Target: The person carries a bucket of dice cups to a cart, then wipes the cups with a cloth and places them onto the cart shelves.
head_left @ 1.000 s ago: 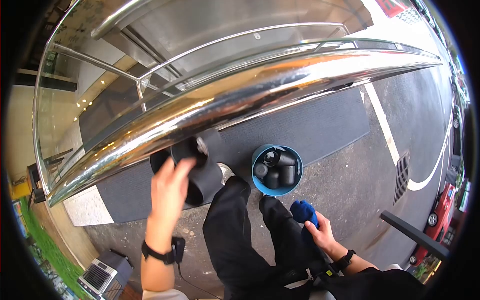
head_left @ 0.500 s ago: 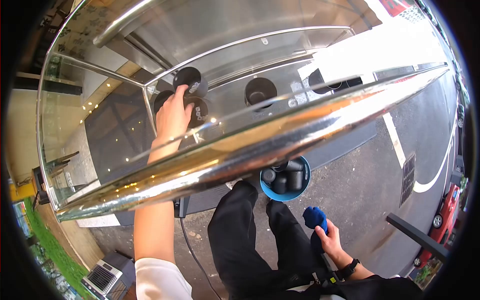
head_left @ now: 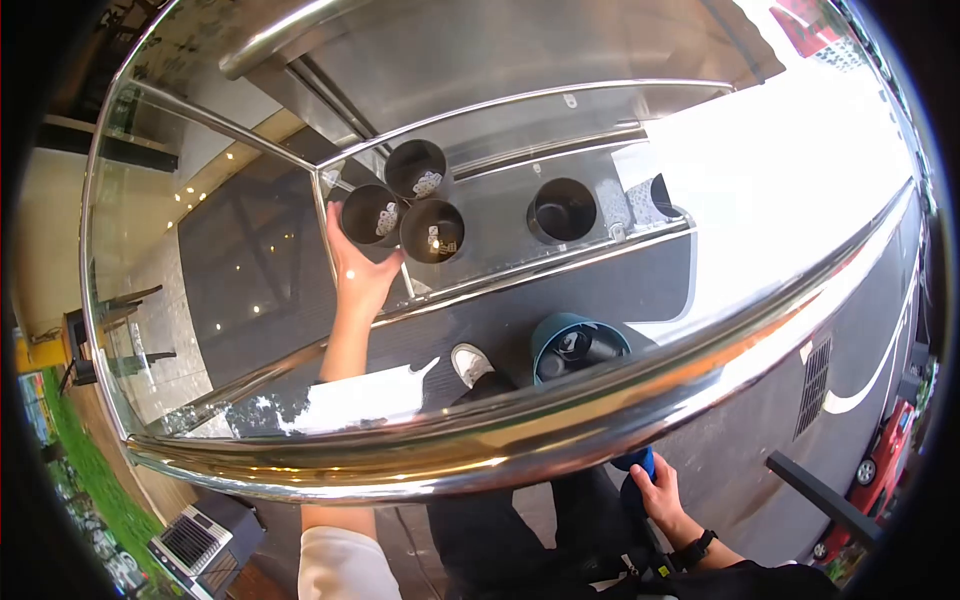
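Through the glass, my left hand (head_left: 362, 270) is wrapped round the lower side of a black cup (head_left: 371, 215), the leftmost of three standing close together. Touching or nearly touching it are a second black cup (head_left: 415, 169) above and a third cup (head_left: 432, 231) to the right. Another dark cup (head_left: 562, 210) stands apart on the shelf (head_left: 490, 235). My right hand (head_left: 658, 488), at the lower right, is closed on a blue cloth (head_left: 634, 460), partly hidden by the rail. A blue bucket (head_left: 540, 352) holding several black objects is on the ground.
A shiny metal rail (head_left: 500, 462) runs across the view in front of my body. Glass panels and thin metal bars surround the shelf. An air cooler (head_left: 192, 538) stands at the lower left. A dark bar (head_left: 822, 497) and a red car (head_left: 868, 490) are at the right.
My left hand has moved from the upper cup to the leftmost one. The view has shifted, with the rail now lower and covering part of the cloth. My right hand still holds the cloth.
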Available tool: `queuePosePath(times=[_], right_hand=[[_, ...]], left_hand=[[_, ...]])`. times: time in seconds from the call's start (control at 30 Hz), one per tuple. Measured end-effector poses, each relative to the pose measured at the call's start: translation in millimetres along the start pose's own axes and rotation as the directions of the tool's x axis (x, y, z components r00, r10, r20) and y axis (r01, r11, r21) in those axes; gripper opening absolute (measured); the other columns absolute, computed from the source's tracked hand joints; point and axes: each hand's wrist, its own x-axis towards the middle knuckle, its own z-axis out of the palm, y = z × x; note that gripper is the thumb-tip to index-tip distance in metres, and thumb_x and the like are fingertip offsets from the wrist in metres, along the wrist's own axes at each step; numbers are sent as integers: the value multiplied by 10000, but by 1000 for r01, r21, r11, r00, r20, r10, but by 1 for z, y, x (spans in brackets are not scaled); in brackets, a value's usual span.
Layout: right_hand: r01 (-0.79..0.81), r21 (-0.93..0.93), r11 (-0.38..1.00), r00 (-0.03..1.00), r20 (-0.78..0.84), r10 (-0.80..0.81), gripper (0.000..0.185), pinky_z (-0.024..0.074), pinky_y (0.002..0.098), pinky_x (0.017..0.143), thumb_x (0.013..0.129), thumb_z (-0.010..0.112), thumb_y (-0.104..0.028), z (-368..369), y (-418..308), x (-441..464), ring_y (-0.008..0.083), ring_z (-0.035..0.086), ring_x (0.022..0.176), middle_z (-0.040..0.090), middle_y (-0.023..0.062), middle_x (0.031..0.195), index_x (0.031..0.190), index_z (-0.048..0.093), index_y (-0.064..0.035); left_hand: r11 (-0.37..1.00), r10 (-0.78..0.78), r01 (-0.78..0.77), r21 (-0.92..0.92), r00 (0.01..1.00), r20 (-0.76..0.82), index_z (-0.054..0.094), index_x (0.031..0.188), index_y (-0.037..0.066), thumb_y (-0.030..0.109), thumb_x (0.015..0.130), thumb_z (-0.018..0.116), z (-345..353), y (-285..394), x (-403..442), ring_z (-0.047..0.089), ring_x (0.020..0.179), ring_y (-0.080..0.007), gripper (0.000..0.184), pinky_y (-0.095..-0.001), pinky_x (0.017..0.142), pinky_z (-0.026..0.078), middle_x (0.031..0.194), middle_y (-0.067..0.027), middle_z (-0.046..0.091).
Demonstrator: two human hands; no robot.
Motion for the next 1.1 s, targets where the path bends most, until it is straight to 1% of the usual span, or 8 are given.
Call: queuePosePath(times=[0.17,0.33,0.37,0.43,0.47,0.53,0.73,1.1], right_hand=[[35,-36,999,999,11,-35,292,477,346,743,910,658,-264,-5,2,5,202,578,776,605,119,823,994,638,15],[62,147,987,996,60,-72,416,473,338,851,936,623,-292,-7,-6,13,171,577,924,655,98,1013,1199,608,30],[83,187,979,993,71,-98,433,470,342,864,943,615,-300,-7,-12,13,173,576,938,655,92,1033,1219,597,33],[97,270,958,985,114,-132,521,459,345,919,960,578,-376,-9,-30,10,177,585,1010,660,86,1113,1260,574,49],[137,335,932,975,119,-187,557,470,331,884,950,581,-424,-8,-40,9,172,597,974,658,82,1072,1254,573,42],[209,457,864,950,114,-290,631,494,304,815,930,588,-520,-7,-60,4,160,622,901,653,73,990,1242,569,27],[903,131,408,418,-59,-906,598,419,498,1053,954,569,-389,25,-157,-8,472,498,1284,479,289,1412,1406,450,-15],[-29,674,738,866,386,-319,515,486,385,966,1056,458,-357,-10,-154,-19,225,600,1116,608,150,1250,1423,429,3]], left_hand=[[992,-100,83,-95,976,-193,423,1367,23,81,705,849,6,3,-15,513,1262,-310,789,-386,1064,407,1378,-169,482],[942,332,-332,54,891,-309,409,1373,42,81,643,890,-5,29,-102,549,1216,-326,876,-434,1057,415,1332,-191,511],[797,-196,-3,-604,944,-264,389,1376,43,82,623,901,-6,41,-126,504,1264,-322,911,-430,1089,393,1354,-184,474],[786,-217,125,-606,973,-80,345,1380,56,106,604,914,-18,81,-176,462,1309,-346,964,-455,1118,373,1382,-194,426],[978,208,-208,-13,978,6,322,1383,68,128,605,916,-25,100,-193,465,1305,-374,981,-484,1117,376,1388,-212,415],[919,326,-315,-235,945,6,273,1402,73,160,607,915,-12,116,-213,495,1263,-389,1026,-504,1063,406,1382,-241,426],[793,60,140,-593,951,304,319,1418,-28,273,622,875,9,169,-298,520,1230,-304,1016,-427,1052,417,1359,-202,468],[99,-197,645,-758,759,621,456,1381,-8,581,749,728,2,195,-327,618,1137,-303,905,-443,991,505,1286,-169,580]])
